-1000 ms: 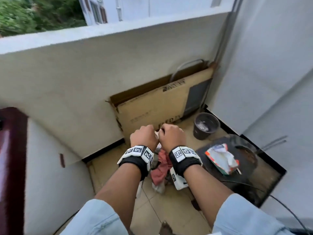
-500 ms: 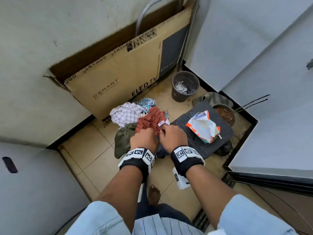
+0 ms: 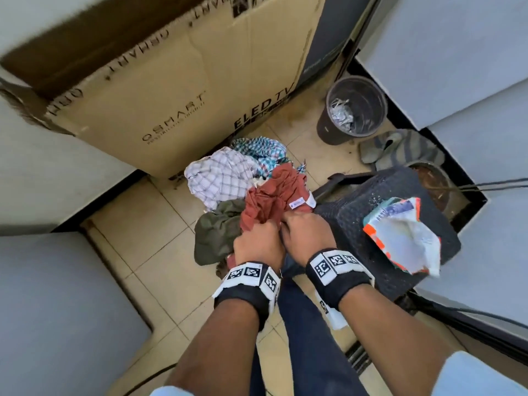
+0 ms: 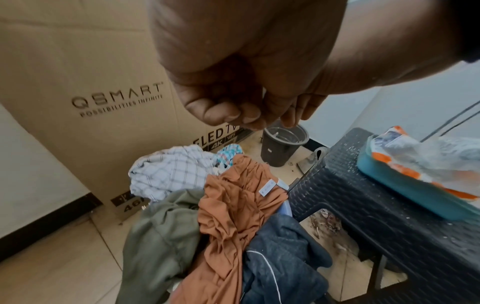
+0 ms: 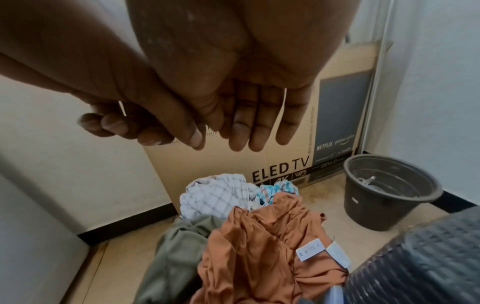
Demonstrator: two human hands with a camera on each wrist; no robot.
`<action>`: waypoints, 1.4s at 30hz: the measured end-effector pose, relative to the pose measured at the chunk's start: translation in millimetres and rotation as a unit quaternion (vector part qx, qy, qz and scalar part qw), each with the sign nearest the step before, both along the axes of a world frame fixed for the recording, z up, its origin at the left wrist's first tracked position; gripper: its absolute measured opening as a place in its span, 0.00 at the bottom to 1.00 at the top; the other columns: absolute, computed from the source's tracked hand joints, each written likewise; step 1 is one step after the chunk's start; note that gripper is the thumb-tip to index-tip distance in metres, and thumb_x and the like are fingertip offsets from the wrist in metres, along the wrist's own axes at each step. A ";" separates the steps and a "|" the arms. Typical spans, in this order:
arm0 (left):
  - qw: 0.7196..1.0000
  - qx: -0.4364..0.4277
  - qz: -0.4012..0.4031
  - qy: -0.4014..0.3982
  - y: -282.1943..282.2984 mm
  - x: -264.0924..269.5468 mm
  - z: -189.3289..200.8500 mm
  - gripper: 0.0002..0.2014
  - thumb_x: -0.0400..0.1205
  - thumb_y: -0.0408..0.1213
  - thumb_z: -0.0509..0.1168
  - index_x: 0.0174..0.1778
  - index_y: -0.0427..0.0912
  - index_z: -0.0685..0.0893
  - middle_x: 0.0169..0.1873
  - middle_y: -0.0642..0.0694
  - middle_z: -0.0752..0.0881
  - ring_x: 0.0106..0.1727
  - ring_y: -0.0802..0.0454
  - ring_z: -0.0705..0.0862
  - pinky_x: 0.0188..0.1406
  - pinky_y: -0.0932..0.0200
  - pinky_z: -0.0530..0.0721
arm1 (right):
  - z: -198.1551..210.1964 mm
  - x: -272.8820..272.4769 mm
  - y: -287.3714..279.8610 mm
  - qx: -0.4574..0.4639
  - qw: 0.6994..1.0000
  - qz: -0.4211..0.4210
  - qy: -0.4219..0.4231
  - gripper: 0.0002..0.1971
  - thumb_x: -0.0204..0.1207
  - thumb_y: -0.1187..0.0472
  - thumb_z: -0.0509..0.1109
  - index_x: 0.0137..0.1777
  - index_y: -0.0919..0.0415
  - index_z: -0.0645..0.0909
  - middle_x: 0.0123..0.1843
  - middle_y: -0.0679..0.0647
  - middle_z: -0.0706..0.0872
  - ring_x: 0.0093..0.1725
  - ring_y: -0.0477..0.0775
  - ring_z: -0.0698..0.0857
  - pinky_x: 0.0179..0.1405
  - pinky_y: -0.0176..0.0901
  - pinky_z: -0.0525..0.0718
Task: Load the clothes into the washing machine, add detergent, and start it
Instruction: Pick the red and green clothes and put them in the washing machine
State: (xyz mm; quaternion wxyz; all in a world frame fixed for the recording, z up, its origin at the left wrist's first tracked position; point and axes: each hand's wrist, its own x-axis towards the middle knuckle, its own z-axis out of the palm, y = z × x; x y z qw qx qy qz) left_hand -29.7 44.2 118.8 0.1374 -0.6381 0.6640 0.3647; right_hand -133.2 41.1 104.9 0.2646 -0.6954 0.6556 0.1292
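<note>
A pile of clothes lies on the tiled floor: a rust-coloured garment (image 3: 274, 195) with a white label, a white checked shirt (image 3: 220, 178), an olive garment (image 3: 217, 230) and a navy one (image 4: 280, 257). My left hand (image 3: 257, 241) and right hand (image 3: 305, 230) hover side by side just above the rust garment. In the left wrist view the left hand (image 4: 233, 115) has its fingers curled in and holds nothing. The right hand (image 5: 249, 133) hangs with relaxed, nearly straight fingers, also empty. A torn detergent bag (image 3: 405, 238) lies on a dark woven stool (image 3: 357, 224) to the right.
A large cardboard TV box (image 3: 171, 95) leans on the wall behind the pile. A dark bucket (image 3: 354, 110) stands at the back right, with a striped cloth (image 3: 405, 150) beside it. Pale grey panels close in left (image 3: 57, 310) and right (image 3: 471, 81). My leg and foot stand below the hands.
The head view has swung down from the balcony wall to the floor. Both hands have stayed together and come lower and closer over the clothes pile.
</note>
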 end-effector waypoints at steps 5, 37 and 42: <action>0.999 0.022 0.045 -0.012 -17.4 -13.1 -96.0 0.14 0.85 0.41 0.55 0.61 0.44 0.80 0.59 0.41 0.87 0.59 0.36 0.86 0.51 0.49 0.83 | -88.1 -10.1 -32.4 0.034 0.998 0.056 -0.007 0.09 0.77 0.60 0.63 0.50 0.63 0.82 0.51 0.62 0.87 0.53 0.66 0.85 0.45 0.52 0.79; 0.767 -0.068 0.605 0.204 32.8 -3.1 -156.0 0.07 0.81 0.27 0.67 0.43 0.45 0.81 0.36 0.46 0.86 0.37 0.51 0.84 0.46 0.53 0.84 | -134.1 -58.6 -56.9 0.008 0.968 -0.234 -0.093 0.08 0.74 0.54 0.67 0.41 0.58 0.81 0.47 0.64 0.87 0.49 0.67 0.84 0.43 0.47 0.75; 0.745 0.069 0.559 0.357 41.9 -25.0 -134.9 0.17 0.80 0.16 0.58 0.37 0.43 0.82 0.21 0.54 0.83 0.25 0.58 0.80 0.27 0.62 0.78 | -118.1 -20.7 3.9 0.161 0.894 -0.318 -0.270 0.18 0.70 0.44 0.73 0.57 0.48 0.77 0.57 0.48 0.86 0.57 0.50 0.83 0.60 0.47 0.79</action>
